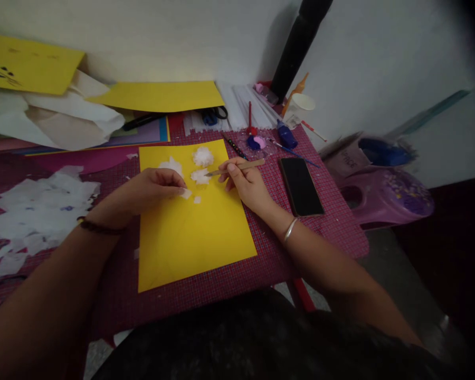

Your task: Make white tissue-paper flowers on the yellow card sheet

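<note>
A yellow sheet of paper [193, 237] lies in front of me, with white tufts of tissue paper [202, 156] near its top. My left hand [162, 184] pinches a small square of white tissue paper [186, 193] above the sheet. Just right of it, another small piece of tissue [197, 200] rests on the yellow. My right hand [241, 182] grips a thin flat wooden stick [249, 164]. Its narrow tip touches or hovers over the middle tuft; I cannot tell which. A third white tuft [171, 165] is partly behind my left hand.
Many loose tissue squares [43, 206] are spread at the left. A phone [301, 187] lies to the right. Behind are a paint palette [257, 142], a blue bottle [287, 134], scissors [214, 115] and more yellow paper [162, 96]. Purple containers [380, 195] stand beyond the table's right edge.
</note>
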{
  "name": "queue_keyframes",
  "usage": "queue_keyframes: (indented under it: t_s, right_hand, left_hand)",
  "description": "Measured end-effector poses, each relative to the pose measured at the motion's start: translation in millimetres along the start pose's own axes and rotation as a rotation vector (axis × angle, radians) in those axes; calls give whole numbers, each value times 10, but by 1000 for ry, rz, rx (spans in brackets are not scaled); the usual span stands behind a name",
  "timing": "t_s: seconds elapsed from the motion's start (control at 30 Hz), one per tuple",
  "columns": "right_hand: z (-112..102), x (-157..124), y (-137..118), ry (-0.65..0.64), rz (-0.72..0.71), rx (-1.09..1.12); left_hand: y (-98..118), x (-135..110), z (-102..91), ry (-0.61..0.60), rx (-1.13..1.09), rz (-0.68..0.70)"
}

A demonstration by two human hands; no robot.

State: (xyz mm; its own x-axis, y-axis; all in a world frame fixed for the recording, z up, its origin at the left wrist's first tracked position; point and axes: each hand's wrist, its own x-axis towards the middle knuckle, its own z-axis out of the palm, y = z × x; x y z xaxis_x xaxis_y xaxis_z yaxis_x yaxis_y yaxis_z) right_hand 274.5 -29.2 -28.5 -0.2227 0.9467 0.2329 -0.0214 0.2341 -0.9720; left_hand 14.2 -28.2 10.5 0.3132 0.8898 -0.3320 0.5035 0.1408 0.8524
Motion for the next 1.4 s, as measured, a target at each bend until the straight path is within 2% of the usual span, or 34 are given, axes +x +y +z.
queue_keyframes:
  t_s: [0.37, 0.43, 0.6, 0.7, 0.9, 1.1, 1.23, 1.4]
  right_hand:
    - [-113, 19, -136, 259, 255, 99]
    - [-109, 11, -139, 242, 260, 98]
    - [15, -17, -91, 13, 197, 77]
    - [66, -13, -47, -46, 175, 35]
    - [36, 11, 20, 2, 140, 31]
    - [43, 30, 40, 6, 129, 44]
    - [41, 23, 13, 41, 127, 20]
    - [40, -35, -87, 132, 63, -16]
  left_hand:
    - [-69, 23, -19, 48, 31, -8]
    - [-82, 32, -18, 57, 30, -1]
    - [-89, 73, 20, 117, -76, 53]
    - [-91, 96, 32, 126, -161, 70]
    - [-116, 88, 12, 137, -141, 38]
    - [40, 67, 119, 196, -55, 127]
    - [130, 165, 233, 237, 18, 106]
    - [84, 299, 273, 233, 83, 132]
